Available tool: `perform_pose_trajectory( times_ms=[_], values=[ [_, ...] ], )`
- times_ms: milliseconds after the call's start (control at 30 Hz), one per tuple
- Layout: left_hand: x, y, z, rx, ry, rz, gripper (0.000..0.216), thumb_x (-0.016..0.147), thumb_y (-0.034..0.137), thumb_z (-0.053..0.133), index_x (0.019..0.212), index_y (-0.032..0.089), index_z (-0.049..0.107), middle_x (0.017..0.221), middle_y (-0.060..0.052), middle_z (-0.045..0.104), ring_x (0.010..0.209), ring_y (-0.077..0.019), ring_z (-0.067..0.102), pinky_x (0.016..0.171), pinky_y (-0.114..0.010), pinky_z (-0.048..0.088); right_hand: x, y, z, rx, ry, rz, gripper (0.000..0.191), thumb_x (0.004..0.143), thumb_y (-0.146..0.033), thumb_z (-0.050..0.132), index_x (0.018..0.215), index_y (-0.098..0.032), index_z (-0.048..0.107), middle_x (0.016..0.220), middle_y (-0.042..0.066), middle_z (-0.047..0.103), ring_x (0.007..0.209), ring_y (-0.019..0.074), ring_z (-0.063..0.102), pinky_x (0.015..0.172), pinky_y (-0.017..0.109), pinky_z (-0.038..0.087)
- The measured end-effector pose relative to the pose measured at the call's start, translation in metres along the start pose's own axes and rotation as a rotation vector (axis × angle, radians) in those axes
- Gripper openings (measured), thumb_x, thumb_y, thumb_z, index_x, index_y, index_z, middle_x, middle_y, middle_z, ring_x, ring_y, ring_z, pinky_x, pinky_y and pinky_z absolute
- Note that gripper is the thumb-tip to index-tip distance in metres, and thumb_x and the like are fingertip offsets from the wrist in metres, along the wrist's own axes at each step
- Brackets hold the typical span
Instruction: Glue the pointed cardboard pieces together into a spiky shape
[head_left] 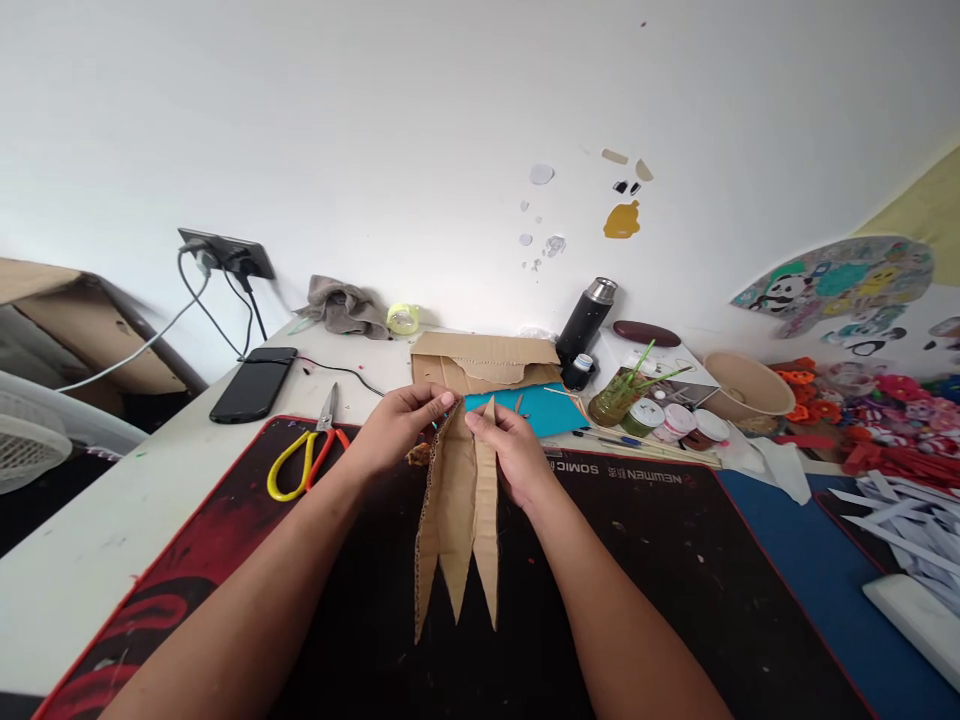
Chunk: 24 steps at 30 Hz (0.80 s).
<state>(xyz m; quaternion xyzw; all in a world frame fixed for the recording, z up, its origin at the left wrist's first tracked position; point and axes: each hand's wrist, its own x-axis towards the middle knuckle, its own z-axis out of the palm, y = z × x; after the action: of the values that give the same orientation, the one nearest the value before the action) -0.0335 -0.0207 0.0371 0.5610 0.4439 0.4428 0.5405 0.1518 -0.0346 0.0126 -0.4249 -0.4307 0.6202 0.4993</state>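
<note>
A folded piece of brown cardboard (455, 500) hangs from my two hands above the dark mat, its lower end cut into three long points. My left hand (409, 420) pinches its upper left edge between thumb and fingers. At the upper right, my right hand (510, 445) is closed on the same cardboard, beside a small pointed tip. Scissors (307, 455) with a yellow and an orange-red handle lie on the mat's edge, left of my left hand. Behind my hands are a larger cardboard sheet (487, 360) and a blue sheet (551, 412).
A phone (253, 385), a grey cloth (346, 308) and a tape roll (403, 318) lie to the left. At right stand a black thermos (586, 320), paint jars (675, 421) and a bowl (748, 388). Paper strips (911, 530) lie far right on the mouse mat (645, 590) side.
</note>
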Motion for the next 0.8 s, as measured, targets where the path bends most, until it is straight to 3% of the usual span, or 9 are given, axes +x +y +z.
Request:
perform_pose_trajectory(
  times_ms=[267, 567, 800],
  values=[
    [0.0022, 0.0007, 0.0009, -0.121, -0.054, -0.036, 0.048, 0.073, 0.063, 0.085, 0.078, 0.02, 0.066, 0.064, 0.004, 0.051, 0.055, -0.0105, 0.039, 0.052, -0.025, 0.033, -0.0016, -0.0003, 0.0022, 0.031, -0.042, 0.028, 0.035, 0.069, -0.049, 0.092, 0.078, -0.022, 0.071, 0.076, -0.002, 0.066, 0.072, 0.0183, 0.059, 0.073, 0.033, 0.046],
    [0.0014, -0.0027, 0.0046, -0.075, -0.062, -0.045, 0.045, 0.083, 0.062, 0.076, 0.081, 0.02, 0.061, 0.064, 0.006, 0.047, 0.055, -0.01, 0.037, 0.052, -0.025, 0.027, -0.0048, -0.0061, 0.0054, 0.034, -0.075, 0.071, 0.04, 0.068, -0.054, 0.091, 0.077, -0.023, 0.067, 0.074, -0.002, 0.062, 0.07, 0.018, 0.056, 0.071, 0.033, 0.045],
    [0.006, -0.0037, 0.0037, -0.123, 0.122, -0.055, 0.034, 0.089, 0.053, 0.06, 0.076, 0.023, 0.051, 0.069, 0.002, 0.056, 0.054, -0.0128, 0.05, 0.052, -0.027, 0.038, -0.0043, -0.0014, 0.005, 0.014, -0.051, 0.055, 0.036, 0.07, -0.051, 0.091, 0.079, -0.023, 0.068, 0.076, -0.002, 0.063, 0.074, 0.0189, 0.057, 0.073, 0.033, 0.046]
  ],
)
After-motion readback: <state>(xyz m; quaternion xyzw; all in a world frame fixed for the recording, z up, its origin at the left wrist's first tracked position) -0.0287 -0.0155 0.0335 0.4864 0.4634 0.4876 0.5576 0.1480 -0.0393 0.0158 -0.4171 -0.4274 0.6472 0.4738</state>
